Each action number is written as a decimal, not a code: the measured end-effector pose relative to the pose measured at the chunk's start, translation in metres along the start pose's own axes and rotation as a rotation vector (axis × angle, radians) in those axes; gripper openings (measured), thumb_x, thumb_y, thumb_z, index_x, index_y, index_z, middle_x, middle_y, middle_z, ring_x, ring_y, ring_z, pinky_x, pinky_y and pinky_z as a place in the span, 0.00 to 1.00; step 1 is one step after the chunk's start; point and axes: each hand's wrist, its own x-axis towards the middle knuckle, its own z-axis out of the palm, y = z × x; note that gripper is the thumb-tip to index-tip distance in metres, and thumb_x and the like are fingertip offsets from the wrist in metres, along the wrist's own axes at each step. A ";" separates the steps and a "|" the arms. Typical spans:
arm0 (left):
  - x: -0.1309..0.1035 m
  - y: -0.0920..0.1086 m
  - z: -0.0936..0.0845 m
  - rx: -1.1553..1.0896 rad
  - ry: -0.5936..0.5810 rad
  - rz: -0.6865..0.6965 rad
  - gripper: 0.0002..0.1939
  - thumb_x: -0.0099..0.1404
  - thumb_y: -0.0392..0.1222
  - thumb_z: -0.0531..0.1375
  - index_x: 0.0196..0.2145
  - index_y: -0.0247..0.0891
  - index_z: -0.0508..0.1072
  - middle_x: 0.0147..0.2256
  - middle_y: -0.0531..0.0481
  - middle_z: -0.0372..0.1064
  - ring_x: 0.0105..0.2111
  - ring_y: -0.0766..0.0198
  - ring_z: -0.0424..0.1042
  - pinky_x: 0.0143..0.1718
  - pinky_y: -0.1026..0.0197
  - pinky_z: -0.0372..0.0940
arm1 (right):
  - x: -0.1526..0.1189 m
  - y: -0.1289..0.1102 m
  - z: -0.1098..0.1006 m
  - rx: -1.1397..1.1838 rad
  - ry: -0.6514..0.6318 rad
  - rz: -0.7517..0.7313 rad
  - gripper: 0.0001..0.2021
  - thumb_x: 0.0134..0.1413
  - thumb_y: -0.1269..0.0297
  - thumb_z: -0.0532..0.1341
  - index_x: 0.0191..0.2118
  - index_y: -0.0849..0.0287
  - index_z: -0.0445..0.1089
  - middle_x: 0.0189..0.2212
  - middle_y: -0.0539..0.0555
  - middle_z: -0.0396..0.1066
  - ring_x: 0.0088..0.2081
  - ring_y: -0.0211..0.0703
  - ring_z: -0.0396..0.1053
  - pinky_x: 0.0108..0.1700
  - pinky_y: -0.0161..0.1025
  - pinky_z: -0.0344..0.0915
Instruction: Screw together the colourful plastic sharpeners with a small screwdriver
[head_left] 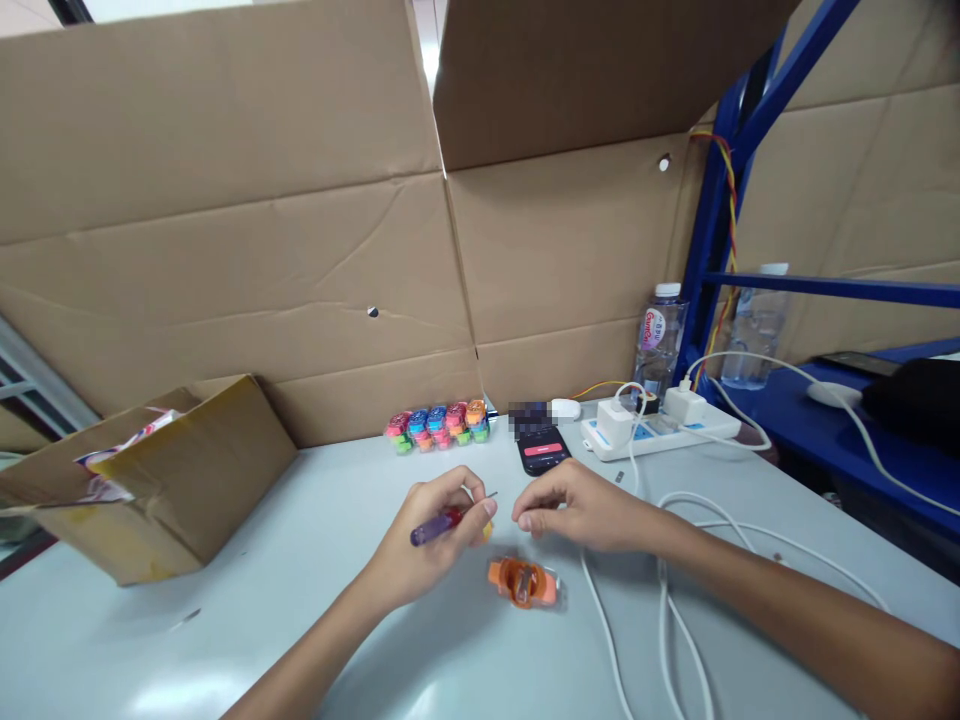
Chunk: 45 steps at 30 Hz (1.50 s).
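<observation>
My left hand (438,535) is closed around a small screwdriver (435,527) with a purple and red handle, its thin metal shaft pointing toward my right hand. A bit of something yellow (487,531) shows at the fingertips of that same hand. Just to the right, my right hand (574,508) has its thumb and fingers pressed together; whatever may be between them is hidden. Below both hands, apart from them, an orange plastic piece (523,583) with a round opening and clear plastic parts lies on the grey table (420,660).
Several colourful small plastic toys (437,425) stand in a row by the cardboard wall (360,270). A phone (543,450), a white power strip (660,436) and a water bottle (660,345) are behind my right hand. White cables (666,620) loop under my right forearm. An open cardboard box (202,490) stands left.
</observation>
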 end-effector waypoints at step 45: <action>0.003 -0.019 0.022 -0.136 0.045 -0.067 0.23 0.70 0.60 0.58 0.30 0.35 0.69 0.31 0.47 0.73 0.29 0.67 0.67 0.31 0.65 0.60 | -0.006 -0.007 -0.024 -0.075 -0.141 0.107 0.12 0.58 0.60 0.64 0.42 0.61 0.80 0.33 0.55 0.79 0.33 0.41 0.72 0.35 0.37 0.64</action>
